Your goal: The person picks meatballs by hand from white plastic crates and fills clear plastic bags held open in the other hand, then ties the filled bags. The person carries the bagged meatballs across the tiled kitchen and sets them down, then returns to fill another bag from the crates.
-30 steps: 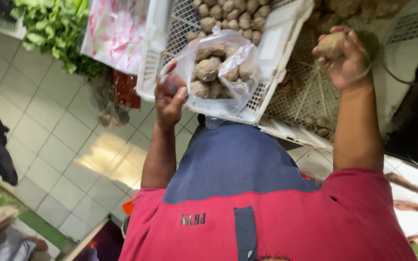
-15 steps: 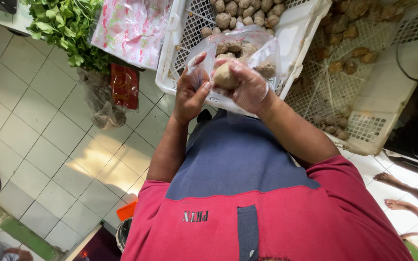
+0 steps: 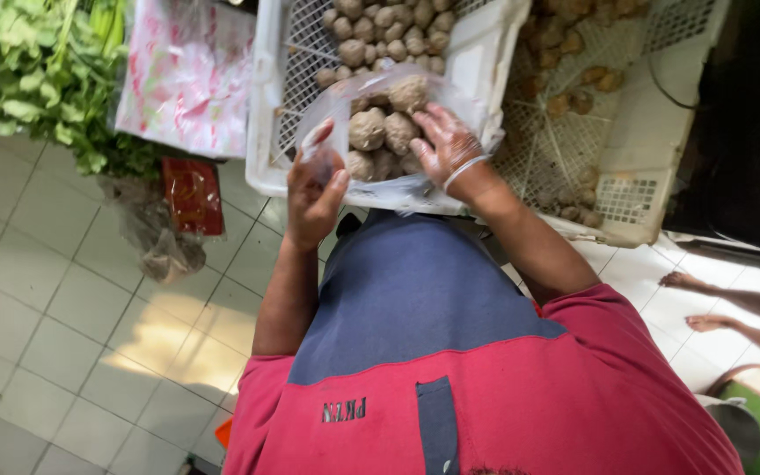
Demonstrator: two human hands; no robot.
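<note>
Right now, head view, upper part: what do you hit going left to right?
Leafy greens → pink patterned sheet → left hand on the clear bag's edge → clear bag of brown tubers → right hand → second white crate → another person's bare feet.

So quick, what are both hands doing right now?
Left hand: closed, pinching the bag edge.
Right hand: open, fingers inside the bag on the potatoes.

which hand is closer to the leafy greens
Left. The left hand pinches the clear bag's rim on the side toward the leafy greens; the right hand rests at the bag's far side.
</note>
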